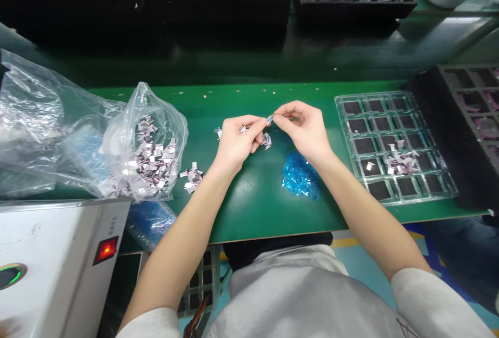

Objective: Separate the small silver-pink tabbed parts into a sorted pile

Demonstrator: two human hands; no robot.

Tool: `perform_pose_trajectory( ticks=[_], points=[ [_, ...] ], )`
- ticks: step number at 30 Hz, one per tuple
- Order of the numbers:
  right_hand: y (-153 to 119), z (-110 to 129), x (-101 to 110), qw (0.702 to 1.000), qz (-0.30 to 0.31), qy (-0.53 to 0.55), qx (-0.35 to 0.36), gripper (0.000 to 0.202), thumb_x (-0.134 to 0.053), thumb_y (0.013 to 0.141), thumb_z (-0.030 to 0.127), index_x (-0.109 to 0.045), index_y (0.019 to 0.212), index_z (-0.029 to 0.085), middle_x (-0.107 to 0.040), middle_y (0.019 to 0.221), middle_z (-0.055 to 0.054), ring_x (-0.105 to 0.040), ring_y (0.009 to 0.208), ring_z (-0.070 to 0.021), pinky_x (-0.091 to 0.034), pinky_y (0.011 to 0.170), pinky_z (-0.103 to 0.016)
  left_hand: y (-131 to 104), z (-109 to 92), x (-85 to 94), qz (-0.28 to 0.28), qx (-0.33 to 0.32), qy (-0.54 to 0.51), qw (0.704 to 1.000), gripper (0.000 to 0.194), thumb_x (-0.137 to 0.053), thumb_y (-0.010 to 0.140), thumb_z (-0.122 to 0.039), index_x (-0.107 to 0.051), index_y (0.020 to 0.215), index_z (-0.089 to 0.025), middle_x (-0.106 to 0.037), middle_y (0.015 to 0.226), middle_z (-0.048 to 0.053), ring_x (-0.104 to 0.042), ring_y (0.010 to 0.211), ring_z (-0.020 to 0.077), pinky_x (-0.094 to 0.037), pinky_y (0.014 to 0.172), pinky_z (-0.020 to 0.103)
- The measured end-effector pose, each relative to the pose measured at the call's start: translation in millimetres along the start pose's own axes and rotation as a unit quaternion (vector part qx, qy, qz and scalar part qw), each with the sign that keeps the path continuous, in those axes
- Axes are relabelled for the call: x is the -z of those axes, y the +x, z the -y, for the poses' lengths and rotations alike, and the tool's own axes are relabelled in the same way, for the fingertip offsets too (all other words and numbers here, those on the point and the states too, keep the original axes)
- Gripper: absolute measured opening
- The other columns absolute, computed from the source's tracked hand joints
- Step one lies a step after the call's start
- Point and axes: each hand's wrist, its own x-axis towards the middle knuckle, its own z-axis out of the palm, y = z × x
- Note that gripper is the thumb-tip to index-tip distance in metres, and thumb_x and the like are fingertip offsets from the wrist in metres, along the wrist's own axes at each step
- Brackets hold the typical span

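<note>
Over the green table, my left hand (242, 138) pinches a small silvery part with a bluish tint (269, 119) between thumb and forefinger. My right hand (304, 127) meets it from the other side, its thumb and forefinger closed at the same part's edge. Several similar small parts (266, 141) lie beneath and beside my left hand, some partly hidden by its fingers. Below my right hand sits a heap of shiny blue film pieces (299, 174). Another small pile of silvery-pink parts (192, 177) rests left of my left forearm.
A clear plastic bag (177, 119) holding many such parts stands at left. At right, a clear compartment tray (343, 100) carries a loose pile of parts, beside a black foam tray (432, 119). A white machine (58, 255) with a lit red switch (106, 249) occupies the lower left.
</note>
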Motion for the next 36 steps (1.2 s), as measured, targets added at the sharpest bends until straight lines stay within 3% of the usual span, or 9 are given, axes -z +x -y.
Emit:
perform_pose_trajectory(
  ticks=[6, 9, 12, 16, 24, 33, 36],
  points=[
    [-2.5, 8.1, 1.5, 0.997, 0.058, -0.035, 0.028, 0.016, -0.082, 0.088, 0.037, -0.076, 0.087, 0.022, -0.077, 0.111, -0.008, -0.070, 0.097, -0.0228, -0.055, 0.072, -0.034, 1.3, -4.0, -0.8, -0.044, 0.002, -0.005, 0.999, 0.016, -0.077, 0.084, -0.023, -0.076, 0.069, -0.016, -0.056, 0.053, -0.002, -0.041, 0.040, 0.0061, -0.026, 0.041, 0.023],
    [-0.3, 7.7, 8.7, 0.992, 0.055, -0.112, 0.012, 0.005, -0.075, 0.088, 0.025, -0.076, 0.085, 0.021, -0.076, 0.101, -0.006, -0.067, 0.088, -0.0215, -0.055, 0.075, -0.036, 1.7, -8.4, 0.9, -0.079, 0.023, -0.026, 0.996, 0.014, -0.073, 0.083, -0.022, -0.075, 0.070, -0.016, -0.055, 0.054, -0.002, -0.040, 0.039, 0.0057, -0.022, 0.040, 0.022],
    [1.8, 0.3, 17.3, 0.961, 0.066, -0.269, 0.007, 0.011, -0.069, 0.086, 0.015, -0.075, 0.079, 0.021, -0.072, 0.089, -0.006, -0.063, 0.082, -0.0224, -0.054, 0.083, -0.042, 1.6, -12.9, 2.6, -0.083, 0.043, -0.042, 0.995, 0.013, -0.073, 0.079, -0.023, -0.074, 0.069, -0.016, -0.057, 0.056, -0.002, -0.042, 0.039, 0.0059, -0.018, 0.039, 0.023],
    [0.1, -7.8, 19.3, 0.904, 0.058, -0.421, 0.039, 0.015, -0.064, 0.089, 0.011, -0.076, 0.085, 0.019, -0.071, 0.099, -0.013, -0.064, 0.099, -0.0321, -0.054, 0.092, -0.050, 1.4, -15.4, 3.1, -0.061, 0.050, -0.046, 0.996, 0.011, -0.073, 0.073, -0.026, -0.072, 0.066, -0.017, -0.058, 0.057, -0.001, -0.042, 0.040, 0.0062, -0.016, 0.039, 0.023],
    [-6.8, 2.3, 7.5, 0.923, 0.159, -0.344, 0.073, 0.020, -0.070, 0.095, 0.022, -0.079, 0.112, 0.020, -0.073, 0.111, -0.012, -0.064, 0.108, -0.0310, -0.052, 0.101, -0.048, -0.4, -16.9, 1.6, -0.053, 0.057, -0.041, 0.996, 0.012, -0.074, 0.068, -0.028, -0.069, 0.066, -0.017, -0.061, 0.059, 0.000, -0.045, 0.041, 0.0067, -0.019, 0.040, 0.022],
    [-6.2, -1.8, 3.6, 0.941, 0.172, -0.285, 0.063, 0.010, -0.064, 0.090, 0.014, -0.070, 0.088, 0.022, -0.072, 0.094, -0.005, -0.063, 0.085, -0.0221, -0.048, 0.086, -0.038, 3.8, -14.0, 8.1, -0.022, 0.077, -0.120, 0.990, 0.008, -0.063, 0.065, -0.026, -0.064, 0.063, -0.019, -0.061, 0.059, 0.002, -0.042, 0.039, 0.0079, -0.015, 0.038, 0.024],
    [-5.5, 2.1, 3.6, 0.953, 0.160, -0.252, 0.055, 0.010, -0.063, 0.088, 0.014, -0.069, 0.084, 0.022, -0.072, 0.089, -0.003, -0.062, 0.079, -0.0199, -0.048, 0.081, -0.037, 4.8, -15.2, 10.0, -0.010, 0.101, -0.120, 0.988, 0.029, -0.068, 0.080, -0.039, -0.056, 0.061, -0.021, -0.058, 0.058, 0.002, -0.044, 0.039, 0.0086, -0.017, 0.037, 0.024]
  ],
)
